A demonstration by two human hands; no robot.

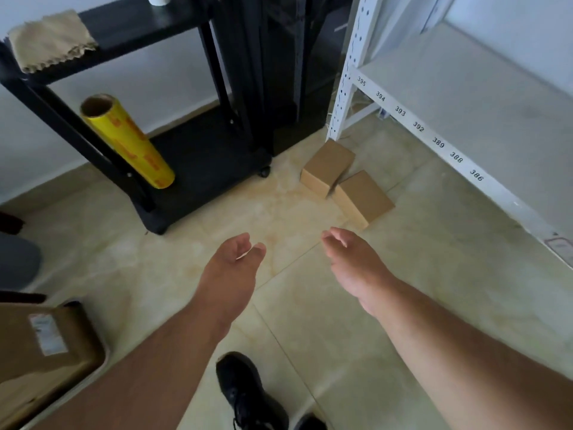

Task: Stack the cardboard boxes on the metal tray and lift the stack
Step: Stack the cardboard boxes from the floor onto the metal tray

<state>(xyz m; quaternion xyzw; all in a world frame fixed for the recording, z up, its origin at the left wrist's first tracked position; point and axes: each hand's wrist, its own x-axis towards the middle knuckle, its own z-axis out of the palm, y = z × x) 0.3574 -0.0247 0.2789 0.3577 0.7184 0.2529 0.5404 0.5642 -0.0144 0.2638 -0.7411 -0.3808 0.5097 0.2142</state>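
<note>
A black shoe (248, 395) stands nearest. Above the floor (403, 290), the left hand (231, 268) and right hand (353, 259) reach out, fingers loosely curled (holding nothing). Two cardboard boxes (361, 197) touch beyond, near the white shelf (465, 97).

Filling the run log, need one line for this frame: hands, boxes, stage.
left hand: empty | right hand: empty | two cardboard boxes: on floor, touching, unstacked | stage: reaching, pre-grasp
</note>
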